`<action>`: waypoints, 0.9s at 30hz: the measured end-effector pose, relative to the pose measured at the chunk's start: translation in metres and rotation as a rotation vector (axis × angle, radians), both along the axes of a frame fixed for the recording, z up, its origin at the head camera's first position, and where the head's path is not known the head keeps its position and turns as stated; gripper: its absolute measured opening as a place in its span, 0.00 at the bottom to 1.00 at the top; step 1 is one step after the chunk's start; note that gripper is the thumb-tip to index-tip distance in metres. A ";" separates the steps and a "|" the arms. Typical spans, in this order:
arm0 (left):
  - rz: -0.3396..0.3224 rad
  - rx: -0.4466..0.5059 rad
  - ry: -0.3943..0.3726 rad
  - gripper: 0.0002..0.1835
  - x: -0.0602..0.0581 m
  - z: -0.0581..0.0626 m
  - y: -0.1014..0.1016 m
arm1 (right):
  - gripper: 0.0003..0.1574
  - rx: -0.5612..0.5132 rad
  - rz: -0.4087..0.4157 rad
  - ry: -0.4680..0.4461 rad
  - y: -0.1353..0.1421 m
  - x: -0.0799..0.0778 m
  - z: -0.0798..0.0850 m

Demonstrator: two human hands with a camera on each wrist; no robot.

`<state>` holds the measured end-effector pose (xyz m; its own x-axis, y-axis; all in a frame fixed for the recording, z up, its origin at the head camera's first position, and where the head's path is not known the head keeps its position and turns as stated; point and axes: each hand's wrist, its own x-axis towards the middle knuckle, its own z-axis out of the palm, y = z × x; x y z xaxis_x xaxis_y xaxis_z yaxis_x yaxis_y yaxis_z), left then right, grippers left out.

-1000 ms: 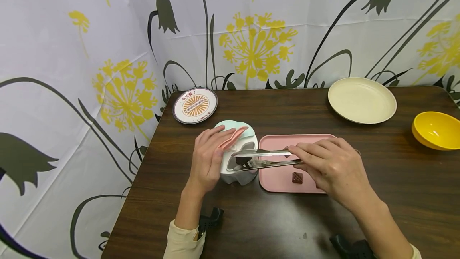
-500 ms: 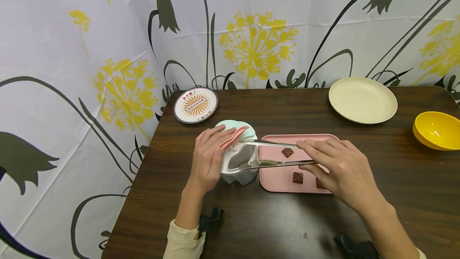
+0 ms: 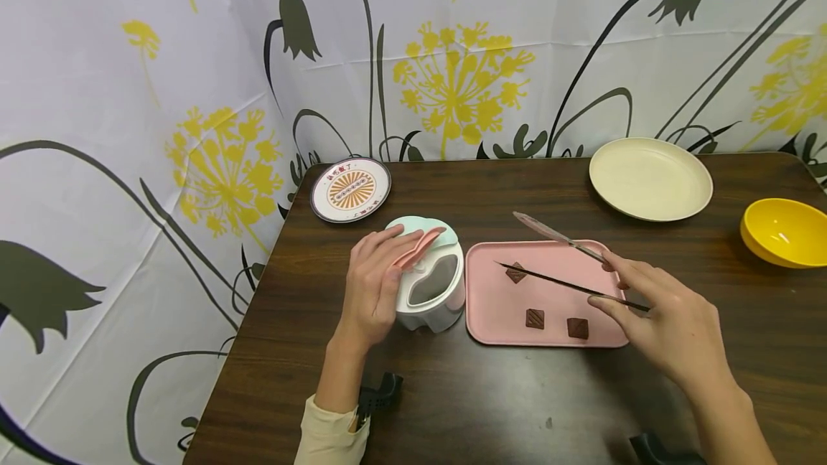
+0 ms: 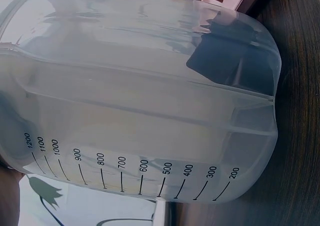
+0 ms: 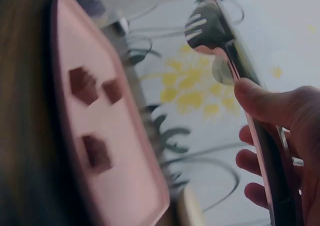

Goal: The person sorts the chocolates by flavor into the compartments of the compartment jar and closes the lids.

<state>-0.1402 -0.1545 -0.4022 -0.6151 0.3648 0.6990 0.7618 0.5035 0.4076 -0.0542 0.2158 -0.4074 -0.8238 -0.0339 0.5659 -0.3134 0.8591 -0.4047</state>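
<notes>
Right hand [image 3: 675, 329] drew tongs [image 3: 545, 229] off container [image 3: 446, 311]

You've got an easy lane along your side of the table [image 3: 497, 400], right up to the tray's [image 3: 491, 307] front edge. The two front chocolates [image 3: 535, 318] can be reached from above, but the lower arm of the tongs [image 3: 562, 282] cuts across the back one in the head view. Your right hand [image 3: 665, 321] covers a bit of the tray's right end. Between tray and container [image 3: 429, 314] it's a sliver at best. The container's mouth is uncovered on the right; your left hand [image 3: 373, 285] and the pink flap [image 3: 420, 248] block its left. Cream plate [image 3: 651, 179] and yellow bowl [image 3: 785, 235] sit apart from the tray.
</notes>
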 end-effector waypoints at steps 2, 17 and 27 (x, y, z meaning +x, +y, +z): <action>-0.002 0.001 0.003 0.28 0.000 0.000 0.000 | 0.45 -0.034 -0.061 -0.046 0.006 0.005 -0.009; -0.002 0.007 0.004 0.28 0.000 0.000 0.000 | 0.44 -0.212 -0.530 -0.422 0.055 0.039 -0.053; 0.002 0.008 0.005 0.28 0.000 0.000 0.000 | 0.49 -0.268 -0.710 -0.634 0.071 0.047 -0.058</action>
<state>-0.1405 -0.1543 -0.4023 -0.6126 0.3579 0.7047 0.7625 0.5022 0.4079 -0.0077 0.2870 -0.4651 -0.7563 0.6504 -0.0704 0.5815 0.6190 -0.5279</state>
